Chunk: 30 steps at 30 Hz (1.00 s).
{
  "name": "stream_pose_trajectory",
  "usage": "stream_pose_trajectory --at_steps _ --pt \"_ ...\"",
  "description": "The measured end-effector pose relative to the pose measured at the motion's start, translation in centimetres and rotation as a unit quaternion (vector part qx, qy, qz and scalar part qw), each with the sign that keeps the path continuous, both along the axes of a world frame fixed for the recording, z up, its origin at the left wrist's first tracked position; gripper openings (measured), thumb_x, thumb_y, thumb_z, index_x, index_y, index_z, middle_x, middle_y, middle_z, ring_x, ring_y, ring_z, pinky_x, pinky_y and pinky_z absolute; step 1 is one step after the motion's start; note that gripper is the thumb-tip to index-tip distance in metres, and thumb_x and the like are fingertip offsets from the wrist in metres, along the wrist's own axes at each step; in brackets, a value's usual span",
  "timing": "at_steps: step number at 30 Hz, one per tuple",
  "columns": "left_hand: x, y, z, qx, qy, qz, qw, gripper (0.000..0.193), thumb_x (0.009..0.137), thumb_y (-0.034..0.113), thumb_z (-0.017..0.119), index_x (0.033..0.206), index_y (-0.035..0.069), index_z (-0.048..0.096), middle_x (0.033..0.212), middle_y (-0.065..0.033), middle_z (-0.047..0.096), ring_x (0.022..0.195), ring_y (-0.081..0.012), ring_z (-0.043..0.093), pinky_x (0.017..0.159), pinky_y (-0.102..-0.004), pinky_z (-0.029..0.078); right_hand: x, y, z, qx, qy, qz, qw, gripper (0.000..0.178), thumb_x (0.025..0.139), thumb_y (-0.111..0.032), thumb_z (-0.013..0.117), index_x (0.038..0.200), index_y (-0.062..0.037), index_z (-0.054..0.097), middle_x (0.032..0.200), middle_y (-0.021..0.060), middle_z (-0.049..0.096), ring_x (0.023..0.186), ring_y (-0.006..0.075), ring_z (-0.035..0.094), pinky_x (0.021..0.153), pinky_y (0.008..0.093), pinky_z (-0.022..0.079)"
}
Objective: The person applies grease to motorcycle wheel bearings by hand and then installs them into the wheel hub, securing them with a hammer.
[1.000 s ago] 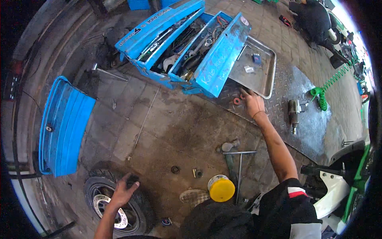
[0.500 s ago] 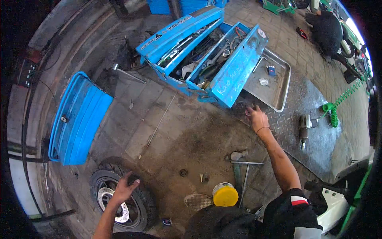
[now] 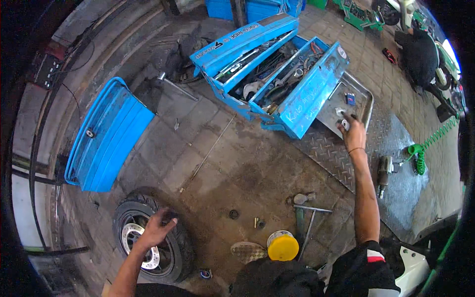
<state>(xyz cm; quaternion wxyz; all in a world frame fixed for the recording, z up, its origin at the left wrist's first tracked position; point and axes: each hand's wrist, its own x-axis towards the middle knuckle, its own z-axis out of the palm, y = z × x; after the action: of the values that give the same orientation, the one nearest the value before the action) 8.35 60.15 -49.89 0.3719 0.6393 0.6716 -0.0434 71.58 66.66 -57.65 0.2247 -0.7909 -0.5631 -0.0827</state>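
My right hand (image 3: 354, 133) reaches over the near end of the metal tray (image 3: 365, 88). Its fingers are closed around a small pale ring-like piece (image 3: 345, 123), whose exact kind I cannot make out. Beyond the fingers, a small blue box (image 3: 350, 99) and a crumpled white scrap (image 3: 340, 111) lie in the tray. My left hand (image 3: 159, 227) hovers at the motorcycle wheel (image 3: 184, 247), above its tyre and brake disc (image 3: 132, 235). The thumb stands apart from loosely bent fingers, and nothing shows between them.
An opened blue toolbox (image 3: 309, 106) full of tools stands beside the tray. A blue metal lid (image 3: 111, 143) is at left. Near me are a hammer (image 3: 303, 199), a T-handle wrench (image 3: 311, 218) and a yellow-topped tub (image 3: 283, 247). An impact wrench (image 3: 384, 173) with green hose lies at right.
My right hand has moved right and slightly forward, from beside the toolbox to over the tray, with the small round piece. My left hand remains by the wheel. The view has shifted slightly.
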Motion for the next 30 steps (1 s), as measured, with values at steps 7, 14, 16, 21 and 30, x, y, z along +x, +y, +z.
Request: stream_pose_trajectory --at_steps 7,14,16,21,30 --pt "9.5 3.0 -0.7 -0.163 -0.303 0.116 0.932 0.075 0.090 0.056 0.064 0.137 -0.001 0.052 0.130 -0.0190 0.060 0.120 -0.0250 0.058 0.104 -0.0430 0.044 -15.7 0.0 7.9 -0.023 0.360 0.272 0.892 0.037 0.088 -0.008 0.068 0.125 -0.0070 0.062 0.089 0.0067 0.066 0.079 0.0125 0.060 0.072 0.0281 0.050" --pt "18.8 4.5 -5.5 -0.265 -0.625 0.335 0.654 0.036 0.093 0.043 0.066 0.110 0.012 0.060 0.090 -0.0052 0.066 0.074 -0.0186 0.060 0.058 -0.0305 0.043 -23.8 2.2 10.0 0.047 0.234 0.388 0.890 0.044 0.082 -0.005 0.070 0.125 -0.0054 0.060 0.106 0.0190 0.065 0.102 0.0367 0.063 0.092 0.0418 0.049" --pt "17.8 4.1 -7.0 -0.255 -0.577 0.377 0.678 0.030 0.092 0.039 0.068 0.104 0.013 0.059 0.085 -0.0034 0.064 0.064 -0.0168 0.058 0.049 -0.0269 0.038 -20.4 5.9 9.5 0.074 0.234 0.291 0.925 0.029 0.082 -0.008 0.072 0.111 -0.0030 0.066 0.106 0.0167 0.067 0.101 0.0346 0.064 0.088 0.0412 0.050" --pt "15.7 3.5 -8.8 -0.213 -0.533 0.482 0.662 0.023 0.089 0.031 0.072 0.096 0.014 0.059 0.080 -0.0018 0.062 0.061 -0.0165 0.057 0.046 -0.0260 0.037 -7.9 16.2 4.6 -0.036 -0.003 0.206 0.978 0.041 0.079 -0.030 0.079 0.110 -0.0062 0.067 0.113 0.0205 0.067 0.102 0.0408 0.064 0.090 0.0475 0.050" --pt "12.0 4.0 -10.3 -0.180 -0.539 0.531 0.629 0.020 0.088 0.027 0.071 0.094 0.014 0.058 0.083 -0.0020 0.063 0.065 -0.0172 0.060 0.053 -0.0284 0.044 -13.6 22.7 5.3 -0.326 -0.201 0.154 0.911 0.058 0.064 -0.040 0.087 0.108 -0.0091 0.066 0.110 0.0179 0.069 0.102 0.0382 0.067 0.084 0.0489 0.054"
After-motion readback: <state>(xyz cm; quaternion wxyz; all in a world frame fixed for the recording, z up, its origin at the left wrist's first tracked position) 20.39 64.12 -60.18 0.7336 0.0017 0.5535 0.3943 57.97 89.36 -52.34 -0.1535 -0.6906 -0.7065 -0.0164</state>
